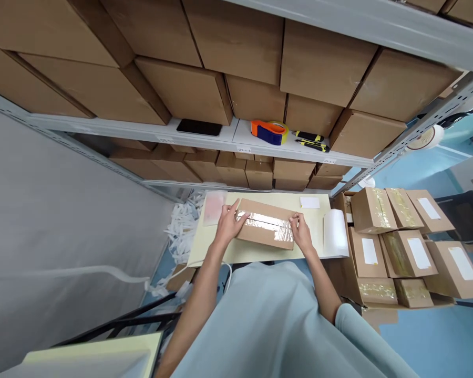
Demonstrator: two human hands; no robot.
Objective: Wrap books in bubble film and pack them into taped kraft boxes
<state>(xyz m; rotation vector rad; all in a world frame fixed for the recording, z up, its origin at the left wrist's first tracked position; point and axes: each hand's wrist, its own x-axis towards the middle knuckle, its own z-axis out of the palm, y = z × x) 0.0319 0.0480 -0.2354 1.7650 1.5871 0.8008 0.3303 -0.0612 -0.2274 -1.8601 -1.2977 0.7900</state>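
The left hand (229, 224) is partly curled around the left end of a cardboard box (264, 207), its thumb lying on the top near the end of a shiny strip of tape (270, 227). The right hand (301, 231) is nearly closed, thumb and fingertips together on the box's right edge; whether they also pinch the tape is too small to tell. So the box sits between the 2 hands, resting on a pale yellow table (317, 223).

Beyond the left hand, slightly to its left, lies a pinkish translucent sheet (213, 209); farther left of that hand is a heap of white strips (182, 226). Beyond the right hand is 1 white label (309, 202), and to its right a white roll (334, 231). Well to the right of the right hand, taped boxes (408, 254) (several with white labels) are stacked in a large carton. On the shelf (224, 140) beyond both hands are an orange-and-blue tape dispenser (266, 132), yellow-and-black cutters (312, 145) and a dark flat object (199, 127).
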